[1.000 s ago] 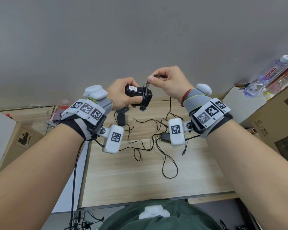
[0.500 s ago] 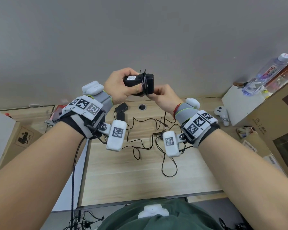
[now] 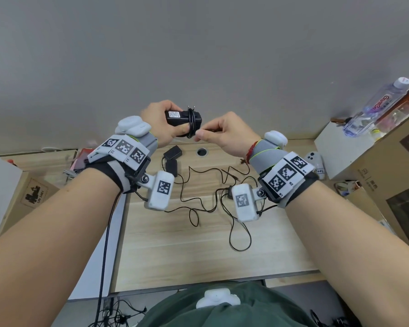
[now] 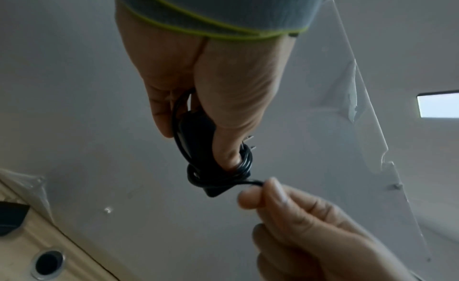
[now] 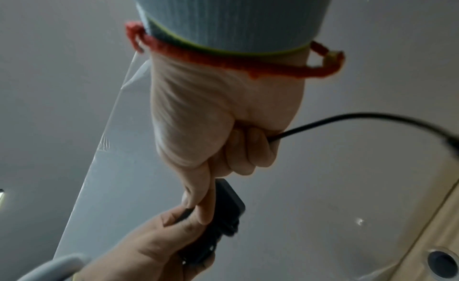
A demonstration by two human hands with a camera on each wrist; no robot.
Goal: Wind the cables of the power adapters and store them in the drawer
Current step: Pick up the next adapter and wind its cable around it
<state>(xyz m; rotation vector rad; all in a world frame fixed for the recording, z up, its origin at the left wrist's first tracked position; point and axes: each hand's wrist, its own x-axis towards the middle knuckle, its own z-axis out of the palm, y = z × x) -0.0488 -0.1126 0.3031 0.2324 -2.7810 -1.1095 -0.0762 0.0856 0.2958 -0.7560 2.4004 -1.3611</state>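
My left hand [image 3: 165, 123] grips a black power adapter [image 3: 178, 118] held up above the desk, prongs pointing up. Its thin black cable [image 3: 191, 123] is wound in several turns round the adapter's right half. My right hand [image 3: 222, 135] pinches the cable's free end just right of the coil. In the left wrist view the thumb presses on the coil [image 4: 244, 163] of the adapter [image 4: 198, 140]. In the right wrist view the loose cable tail [image 5: 347, 118] trails from my fist, and the adapter [image 5: 223, 210] sits below it. Two more black adapters [image 3: 172, 153] lie on the desk with tangled cables [image 3: 222, 201].
The wooden desk [image 3: 198, 256] has a round cable hole [image 3: 201, 152] near its back edge. A white box [image 3: 335, 156] carries a water bottle [image 3: 376, 105] at the right, beside cardboard boxes [image 3: 392, 166]. A small white controller [image 3: 314, 159] lies at the right. Another cardboard box [image 3: 31, 197] stands left.
My right hand has come round from under the adapter to its right side, adding a turn of cable. The loose cable no longer hangs down to the desk.
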